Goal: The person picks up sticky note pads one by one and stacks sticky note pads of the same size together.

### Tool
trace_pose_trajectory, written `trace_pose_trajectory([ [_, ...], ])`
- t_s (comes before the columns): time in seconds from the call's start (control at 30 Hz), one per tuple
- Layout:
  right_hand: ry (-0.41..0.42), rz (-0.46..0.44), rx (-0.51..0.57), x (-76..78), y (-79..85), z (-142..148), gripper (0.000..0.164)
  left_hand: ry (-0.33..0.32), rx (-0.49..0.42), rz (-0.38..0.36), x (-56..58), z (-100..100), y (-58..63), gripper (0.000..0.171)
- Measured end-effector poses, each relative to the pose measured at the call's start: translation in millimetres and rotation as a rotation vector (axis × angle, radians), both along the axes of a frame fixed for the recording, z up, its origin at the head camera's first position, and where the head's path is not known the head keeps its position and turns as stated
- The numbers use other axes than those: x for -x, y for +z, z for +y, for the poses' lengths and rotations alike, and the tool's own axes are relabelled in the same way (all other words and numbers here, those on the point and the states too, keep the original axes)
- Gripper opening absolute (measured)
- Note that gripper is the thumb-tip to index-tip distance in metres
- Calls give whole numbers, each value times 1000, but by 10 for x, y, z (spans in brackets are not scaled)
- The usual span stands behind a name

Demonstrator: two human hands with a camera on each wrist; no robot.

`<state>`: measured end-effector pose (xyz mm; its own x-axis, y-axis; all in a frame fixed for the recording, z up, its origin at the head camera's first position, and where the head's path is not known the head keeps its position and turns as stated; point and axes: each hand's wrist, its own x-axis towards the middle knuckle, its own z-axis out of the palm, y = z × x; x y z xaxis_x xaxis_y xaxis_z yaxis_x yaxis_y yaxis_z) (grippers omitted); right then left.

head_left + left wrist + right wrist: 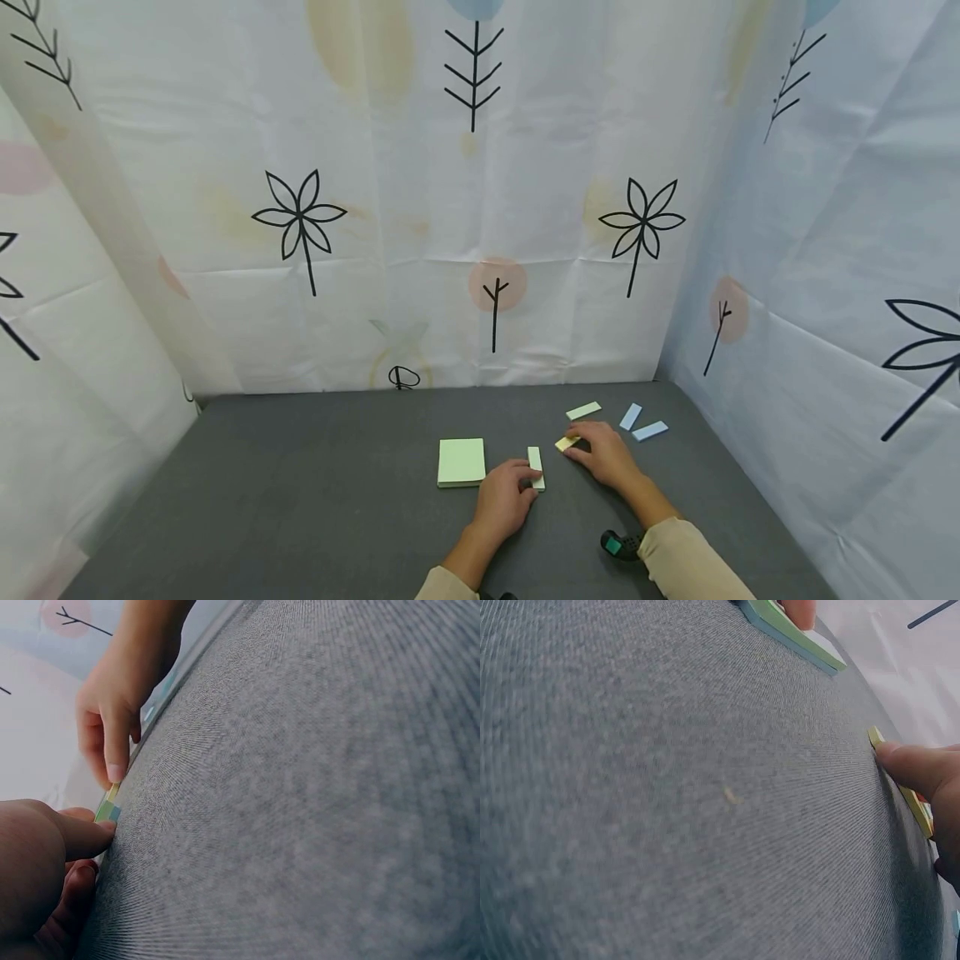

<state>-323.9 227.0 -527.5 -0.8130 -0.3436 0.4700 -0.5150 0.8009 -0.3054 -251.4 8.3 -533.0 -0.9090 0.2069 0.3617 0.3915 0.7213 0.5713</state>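
Near the middle of the table, my left hand (504, 500) holds a narrow stack of sticky-note strips (534, 458) between thumb and fingers. The right wrist view shows this stack (821, 651) as light green on top and blue beneath, with a fingertip of the left hand on it. To its right, my right hand (606, 454) pinches a narrow yellow sticky-note pad (564, 445), low over the table. Its thumb presses the near side of that yellow pad (875, 736), while the hand hides part of the pad. In the left wrist view both hands work close together.
A square pale-green sticky-note pad (461, 461) lies left of my left hand. Beyond the right hand are a pale-green strip pad (583, 411) and two blue ones, a shorter (631, 416) and a longer (650, 431). Printed cloth (405, 317) surrounds the grey table (300, 500).
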Motion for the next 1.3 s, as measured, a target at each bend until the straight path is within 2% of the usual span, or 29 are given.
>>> trace_pose_trajectory([
  [0.17,-27,21,-32,-39,10,9,27,2,6,5,9,0,-15,22],
  [0.37,-100,-6,-82,-96,37,7,27,1,2,21,12,-5,-11,21],
  [0.57,-135,-21,-99,-120,46,-10,28,-4,4,45,-2,-18,11,21],
  [0.93,-90,-123,-34,-234,71,-120,37,3,21,32,3,-12,4,22],
  [1.13,-46,-107,10,-278,67,-181,34,15,17,40,-5,-1,-18,21],
  [1.3,-4,-64,44,-256,7,-194,27,15,10,50,-11,1,-27,21],
])
